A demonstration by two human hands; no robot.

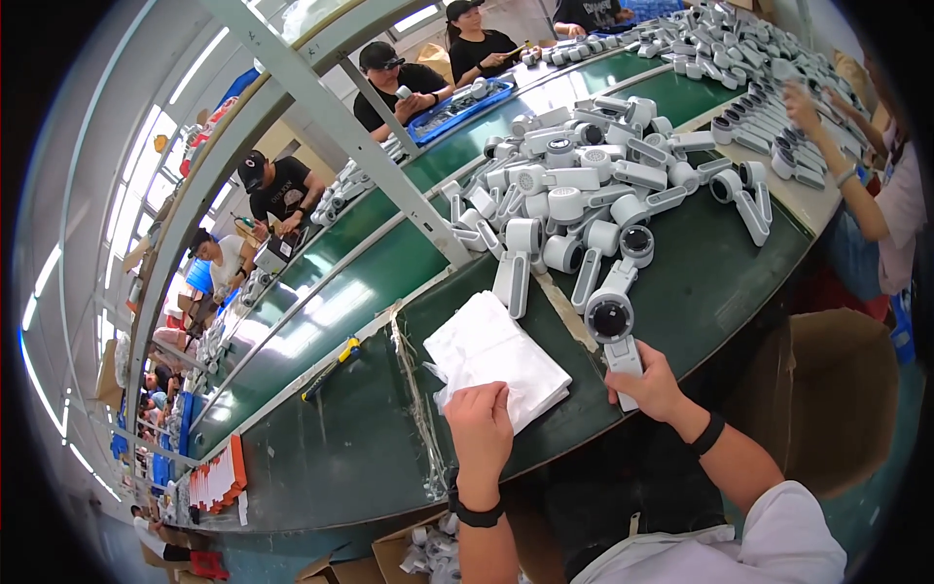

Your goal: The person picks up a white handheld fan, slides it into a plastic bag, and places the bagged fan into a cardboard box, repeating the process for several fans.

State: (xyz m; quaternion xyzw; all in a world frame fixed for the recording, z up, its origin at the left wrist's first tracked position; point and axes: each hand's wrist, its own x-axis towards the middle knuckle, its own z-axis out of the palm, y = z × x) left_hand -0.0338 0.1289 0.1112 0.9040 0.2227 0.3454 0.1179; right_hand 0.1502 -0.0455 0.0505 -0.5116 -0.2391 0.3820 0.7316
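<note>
My right hand (pixel 656 385) is wrapped round the handle of a small white handheld fan (pixel 611 317); its round head with a dark centre points away from me. To the left, my left hand (pixel 480 428) is closed in a pinch on a thin white plastic bag at the near edge of a stack of white bags (pixel 501 355). The fingertips partly hide what they grip. Just beyond my right hand, a large heap of similar white and grey fans (pixel 584 180) covers the table, some lying folded.
A yellow-and-black cutter (pixel 331 368) lies left of the bags on the green table (pixel 341 448). Orange-edged boxes (pixel 218 477) stand at the far left. A metal post (pixel 360 136) rises ahead. Co-workers sit across the line; another person's arm (pixel 856 195) reaches in at right. Cardboard box (pixel 827 399) below.
</note>
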